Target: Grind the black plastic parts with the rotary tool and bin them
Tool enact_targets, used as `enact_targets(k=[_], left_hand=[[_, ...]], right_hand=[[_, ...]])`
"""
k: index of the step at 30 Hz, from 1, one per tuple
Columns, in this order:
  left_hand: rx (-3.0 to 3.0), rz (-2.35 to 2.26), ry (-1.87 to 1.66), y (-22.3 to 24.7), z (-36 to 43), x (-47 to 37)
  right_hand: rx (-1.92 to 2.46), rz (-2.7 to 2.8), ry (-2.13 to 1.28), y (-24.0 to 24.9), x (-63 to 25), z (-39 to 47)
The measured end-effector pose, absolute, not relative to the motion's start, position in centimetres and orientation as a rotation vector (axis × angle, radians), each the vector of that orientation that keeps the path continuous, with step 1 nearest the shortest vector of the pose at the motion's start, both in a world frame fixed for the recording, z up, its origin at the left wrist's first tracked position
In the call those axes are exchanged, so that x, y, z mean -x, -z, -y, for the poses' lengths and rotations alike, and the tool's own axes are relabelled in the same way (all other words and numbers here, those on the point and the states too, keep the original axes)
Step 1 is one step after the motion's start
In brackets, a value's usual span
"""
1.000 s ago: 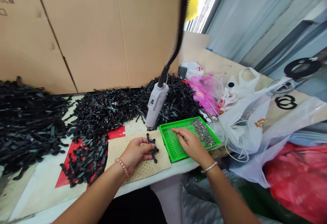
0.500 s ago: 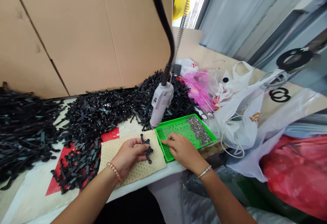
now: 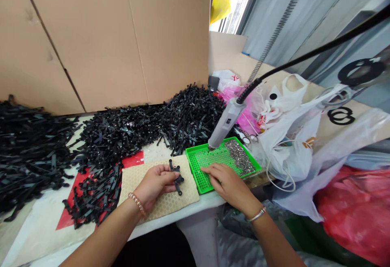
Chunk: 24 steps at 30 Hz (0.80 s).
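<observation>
My left hand (image 3: 160,179) is closed around a few small black plastic links (image 3: 177,177), which stick out past the fingertips above a tan honeycomb-patterned pad (image 3: 134,179). My right hand (image 3: 227,183) is over the near part of a green perforated tray (image 3: 195,155). Its thumb and index finger are drawn together; anything between them is too small to make out. Small metal fasteners (image 3: 240,157) lie heaped in the tray's right part. A grey electric screwdriver (image 3: 225,122) hangs tilted beyond my right hand, its tip over the tray.
Large piles of black links (image 3: 122,133) cover the back and left of the table, against a cardboard wall (image 3: 103,43). Scissors (image 3: 250,139) and white plastic bags (image 3: 292,157) lie right of the tray. A red bag (image 3: 356,210) bulges at the far right.
The hanging screwdriver has swung right, from beside the tray's left corner to over it, with its cable now slanting right. My right hand has shifted slightly right; the left still holds the links.
</observation>
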<state>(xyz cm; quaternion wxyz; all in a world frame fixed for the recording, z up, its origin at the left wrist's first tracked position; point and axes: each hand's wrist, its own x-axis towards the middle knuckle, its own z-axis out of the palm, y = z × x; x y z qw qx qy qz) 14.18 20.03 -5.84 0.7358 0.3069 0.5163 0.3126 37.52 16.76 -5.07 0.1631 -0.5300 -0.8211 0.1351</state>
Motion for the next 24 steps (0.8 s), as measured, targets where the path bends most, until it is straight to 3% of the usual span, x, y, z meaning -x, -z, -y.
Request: enact_targets(k=[7,14,24], left_hand=[[-0.640,-1.124,-0.705,5.6,-20.0,-14.3],[-0.590,-1.101,-0.708,5.4,-20.2,-14.3],[-0.560,-1.027,-0.758,6.1,-20.0,-14.4]], right_hand=[[1.471,2.367,-0.435,5.2,-37.7,-16.5],[1.183,1.506,-0.486,3.6,-36.2,-19.1],[0.994,1.506,-0.780,-0.7,-28.0,-23.3]])
